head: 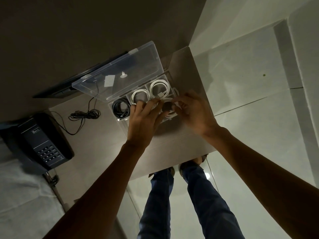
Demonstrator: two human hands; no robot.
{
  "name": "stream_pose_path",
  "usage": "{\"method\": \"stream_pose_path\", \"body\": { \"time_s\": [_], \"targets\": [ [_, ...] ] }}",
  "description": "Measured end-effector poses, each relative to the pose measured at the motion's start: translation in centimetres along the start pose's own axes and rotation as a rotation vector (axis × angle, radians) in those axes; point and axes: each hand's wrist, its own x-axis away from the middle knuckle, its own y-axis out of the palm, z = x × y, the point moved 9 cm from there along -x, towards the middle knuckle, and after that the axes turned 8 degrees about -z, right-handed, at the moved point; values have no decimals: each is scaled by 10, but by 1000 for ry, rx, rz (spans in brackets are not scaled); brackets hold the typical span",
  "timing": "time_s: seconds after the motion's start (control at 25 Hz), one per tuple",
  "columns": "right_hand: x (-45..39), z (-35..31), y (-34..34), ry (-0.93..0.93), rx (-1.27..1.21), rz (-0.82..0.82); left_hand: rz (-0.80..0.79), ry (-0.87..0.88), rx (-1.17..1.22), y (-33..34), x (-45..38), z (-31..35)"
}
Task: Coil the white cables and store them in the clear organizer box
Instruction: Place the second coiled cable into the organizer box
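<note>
Both forearms reach up the middle of my view toward the clear organizer box (120, 124), which sits on the pale table (107, 152) with its lid (119, 73) swung open and propped up on the far side. From my seat I see the left hand (143, 121) laid over the near compartments of the box, fingers spread and curled down onto a loop of white cable (170, 114) that rests in the compartment below them. On the other side of that loop, the right hand (195, 112) is blurred; its fingers look loosely spread and bent toward the cable, though I cannot tell whether they pinch it. Beyond the hands, in the far row of the box, two coiled white cables lie in neighbouring compartments, one (140, 96) just past the left fingertips and the other (159, 88) beside it. At the left end of the box a coiled black cable (120, 107) fills its own compartment. Left of the box, a loose black wire (84, 115) lies tangled on the table, and further left sits a dark desk phone (40, 143). Below the table edge, nearer me than the box, blue trouser legs (172, 204) stand on the tiled floor (250, 118).
</note>
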Motion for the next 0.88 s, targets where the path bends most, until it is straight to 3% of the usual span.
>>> {"method": "stream_pose_path", "body": {
  "time_s": [0.28, 0.44, 0.56, 0.64, 0.68, 0.76, 0.88],
  "targets": [
    [8, -2, 0, 78, 1, 21, -71, -165, 128, 13, 2, -9],
    [6, -4, 1, 247, -237, 33, -176, -233, 180, 19, 4, -18],
    [6, -29, -28, 159, -228, 280, -187, -200, 170, 13, 9, -17],
    [1, -51, -53, 66, -300, 450, -157, -206, 254, 2, 17, -20],
    [-7, -62, -60, 15, -333, 456, -146, -239, 314, -5, 23, -24],
    [-28, -87, -71, -91, -187, 403, -62, -344, 401, -26, 34, -37],
    [-50, -112, -67, -147, 28, 214, 217, -460, 284, -85, 40, -71]
  ]
}}
